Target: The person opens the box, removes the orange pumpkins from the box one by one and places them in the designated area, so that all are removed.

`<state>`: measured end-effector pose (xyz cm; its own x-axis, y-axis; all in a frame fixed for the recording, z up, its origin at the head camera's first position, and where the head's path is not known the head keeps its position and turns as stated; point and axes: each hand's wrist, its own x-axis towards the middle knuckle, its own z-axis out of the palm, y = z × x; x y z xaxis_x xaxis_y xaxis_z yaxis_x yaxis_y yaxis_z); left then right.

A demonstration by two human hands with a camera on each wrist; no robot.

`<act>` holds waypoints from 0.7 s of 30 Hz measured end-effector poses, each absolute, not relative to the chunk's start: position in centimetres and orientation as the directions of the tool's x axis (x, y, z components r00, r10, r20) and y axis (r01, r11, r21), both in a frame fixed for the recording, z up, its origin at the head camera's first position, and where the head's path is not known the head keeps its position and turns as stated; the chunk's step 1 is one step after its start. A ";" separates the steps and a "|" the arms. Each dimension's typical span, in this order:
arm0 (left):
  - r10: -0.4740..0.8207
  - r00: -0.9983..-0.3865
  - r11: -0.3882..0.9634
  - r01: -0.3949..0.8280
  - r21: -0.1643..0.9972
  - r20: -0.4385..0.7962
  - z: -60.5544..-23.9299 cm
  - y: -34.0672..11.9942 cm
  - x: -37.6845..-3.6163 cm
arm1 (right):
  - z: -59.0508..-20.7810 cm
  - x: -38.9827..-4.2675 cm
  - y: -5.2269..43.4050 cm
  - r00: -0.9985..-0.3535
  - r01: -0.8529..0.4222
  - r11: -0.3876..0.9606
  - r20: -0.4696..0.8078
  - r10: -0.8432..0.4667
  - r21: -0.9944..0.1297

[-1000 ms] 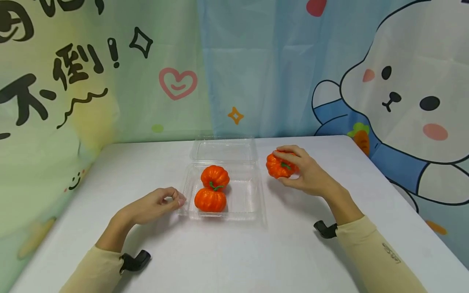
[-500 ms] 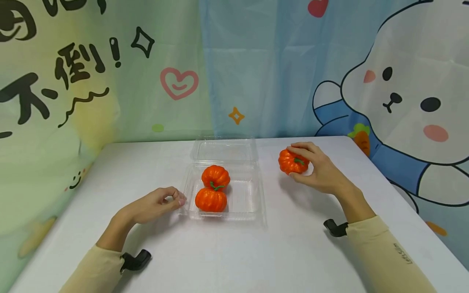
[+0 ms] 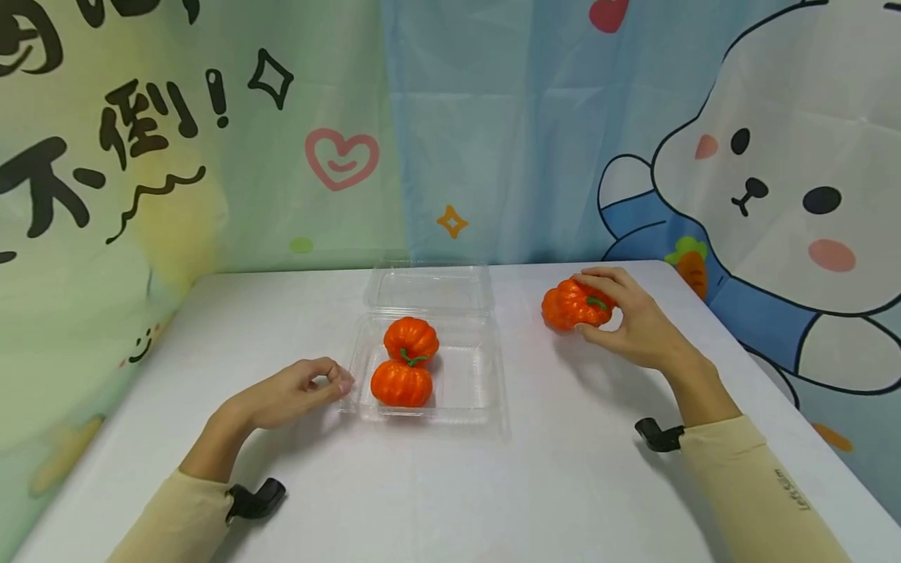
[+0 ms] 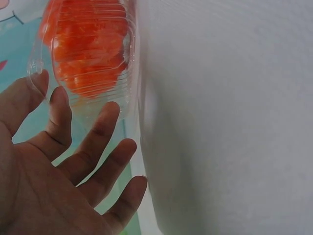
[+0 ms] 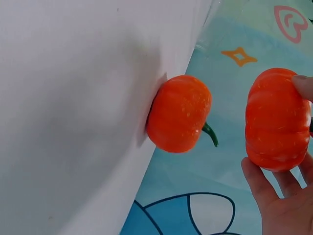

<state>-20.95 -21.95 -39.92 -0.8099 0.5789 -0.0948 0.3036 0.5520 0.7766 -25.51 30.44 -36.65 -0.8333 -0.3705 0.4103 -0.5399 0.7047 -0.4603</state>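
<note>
My right hand (image 3: 626,317) grips a small orange toy pumpkin (image 3: 593,305) with a green stem between thumb and fingers. In the right wrist view this pumpkin (image 5: 276,120) is held off the table. A second loose pumpkin (image 5: 178,113) sits on the tabletop just beside it, partly covered by the held one in the head view. Two more pumpkins, a back one (image 3: 411,338) and a front one (image 3: 401,383), touch each other in the left part of a clear plastic container (image 3: 468,391). My left hand (image 3: 292,395) pinches the container's left front corner, its other fingers spread.
The container's clear hinged lid (image 3: 429,288) lies folded back behind it. Everything stands on a white table (image 3: 436,493). A printed curtain (image 3: 464,133) hangs along the table's back edge.
My right hand has moved right with its pumpkin, and the other loose pumpkin now shows to the left of the held one. The left hand and container have stayed put.
</note>
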 end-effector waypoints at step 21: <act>0.584 -0.807 0.550 0.315 0.774 -0.086 -40.1 -21.9 -21.0 | -36.7 -25.9 33.1 -0.864 -0.476 0.726 0.417 -0.282 -0.496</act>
<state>-20.97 -21.94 -40.06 -0.8074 0.5837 -0.0862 0.3150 0.5499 0.7735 -25.87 33.14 -36.72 -0.8640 -0.2815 0.4174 -0.4761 0.7264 -0.4956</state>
